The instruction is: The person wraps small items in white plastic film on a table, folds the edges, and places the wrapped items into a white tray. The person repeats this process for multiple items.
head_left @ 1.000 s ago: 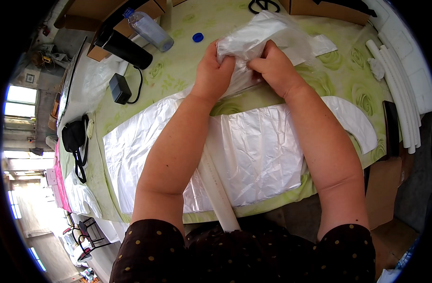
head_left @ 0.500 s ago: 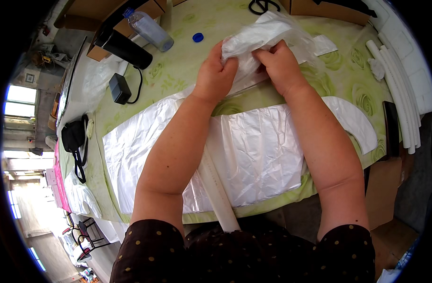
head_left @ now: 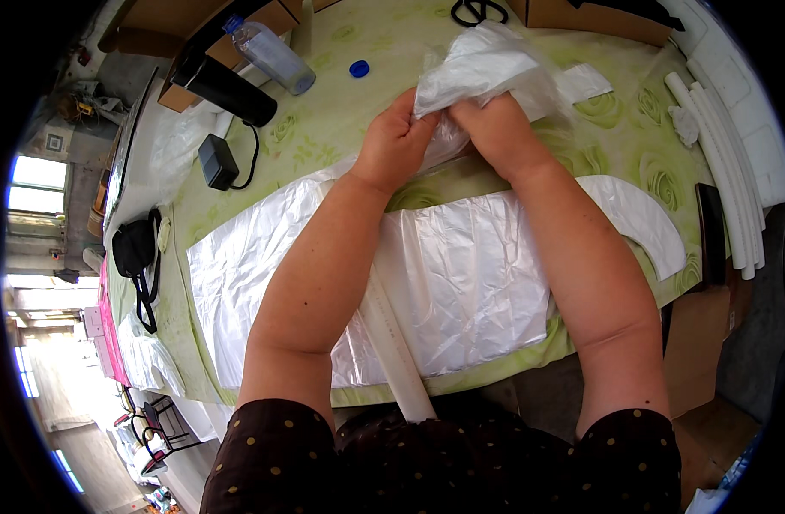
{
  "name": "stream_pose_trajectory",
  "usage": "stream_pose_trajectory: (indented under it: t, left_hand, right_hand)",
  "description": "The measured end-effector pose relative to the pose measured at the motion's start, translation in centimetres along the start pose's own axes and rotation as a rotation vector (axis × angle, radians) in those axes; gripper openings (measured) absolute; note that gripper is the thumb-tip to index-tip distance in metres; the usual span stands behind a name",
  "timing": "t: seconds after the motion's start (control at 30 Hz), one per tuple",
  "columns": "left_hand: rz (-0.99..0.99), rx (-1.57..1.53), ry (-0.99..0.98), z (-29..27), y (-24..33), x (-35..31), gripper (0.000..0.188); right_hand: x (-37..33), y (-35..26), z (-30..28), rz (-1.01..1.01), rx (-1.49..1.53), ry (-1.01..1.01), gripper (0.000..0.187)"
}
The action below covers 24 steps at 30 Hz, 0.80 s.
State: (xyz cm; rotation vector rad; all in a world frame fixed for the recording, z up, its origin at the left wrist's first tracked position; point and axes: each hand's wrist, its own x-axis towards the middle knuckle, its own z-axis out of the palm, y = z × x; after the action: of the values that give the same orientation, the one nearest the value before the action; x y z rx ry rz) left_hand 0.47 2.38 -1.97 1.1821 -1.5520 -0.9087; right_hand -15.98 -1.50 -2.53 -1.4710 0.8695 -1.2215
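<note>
A crumpled clear-white plastic bag point(head_left: 482, 68) is held up over the far middle of the table. My left hand point(head_left: 394, 144) pinches its near left edge between thumb and fingers. Close on the right, my right hand point(head_left: 500, 135) grips the same bag, its fingertips partly hidden in the folds. Under my forearms lie flat white plastic sheets or bags point(head_left: 461, 283). A white plastic tube point(head_left: 391, 343) slants across them from the table's near edge, close to my body.
At the far left stand a black cylinder point(head_left: 230, 90), a clear bottle point(head_left: 272, 56), a blue cap point(head_left: 359, 68) and a black power adapter point(head_left: 217, 161). Scissors point(head_left: 478, 12) lie at the back. White tubes point(head_left: 722, 171) line the right edge; a black pouch point(head_left: 137, 248) is left.
My right hand has shifted slightly left, nearer my left hand. The bag's folds have moved, and its near edge now droops over the fingers.
</note>
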Motion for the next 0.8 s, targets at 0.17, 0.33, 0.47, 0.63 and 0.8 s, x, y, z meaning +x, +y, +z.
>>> stream_pose_trajectory:
  t: [0.17, 0.33, 0.47, 0.63, 0.8]
  left_hand:
    - [-0.122, -0.005, -0.038, 0.0, 0.1, -0.2, 0.035]
    - [-0.127, 0.004, -0.026, 0.0, 0.4, -0.3, 0.037]
    - [-0.087, 0.11, 0.053, 0.3, 2.0, -0.4, 0.043]
    - [-0.157, 0.138, 0.09, 0.1, 1.7, 0.1, 0.04]
    - [-0.141, 0.006, 0.148, -0.2, -0.5, 0.4, 0.032]
  right_hand:
    - [1.1, 0.2, -0.8, 0.225, 0.242, 0.341, 0.05]
    - [1.3, -1.2, -1.5, 0.311, 0.642, 0.396, 0.047]
    - [0.1, -1.5, -1.3, 0.243, 0.555, 0.105, 0.04]
    - [0.2, -1.1, -1.0, 0.132, 0.496, -0.016, 0.048]
    - [0.4, -0.7, -0.9, 0.009, 0.226, -0.049, 0.045]
